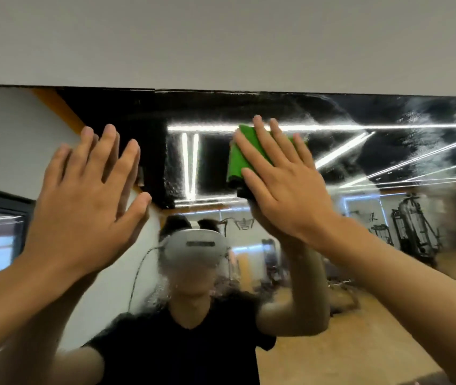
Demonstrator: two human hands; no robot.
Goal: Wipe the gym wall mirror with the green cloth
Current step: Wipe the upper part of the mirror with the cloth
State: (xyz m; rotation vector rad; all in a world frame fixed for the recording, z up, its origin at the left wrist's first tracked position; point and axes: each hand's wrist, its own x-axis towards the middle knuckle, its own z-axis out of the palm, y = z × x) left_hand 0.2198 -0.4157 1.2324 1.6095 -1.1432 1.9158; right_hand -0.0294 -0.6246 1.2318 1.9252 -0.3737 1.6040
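Head view: the wiping step is in hand, near the top edge of the mirror (388,151). The right hand (285,184), fingers straight and spread, presses the folded cloth (238,159) flat on the glass just below the wall (221,45). The left hand (88,201) is raised beside it, fingers straight, holding nothing; I cannot tell if it touches the glass. Smears (429,115) lie to the right, so the next stroke likely goes there under even pressure. Machines (413,226) show in reflection; nothing seems to block the path.
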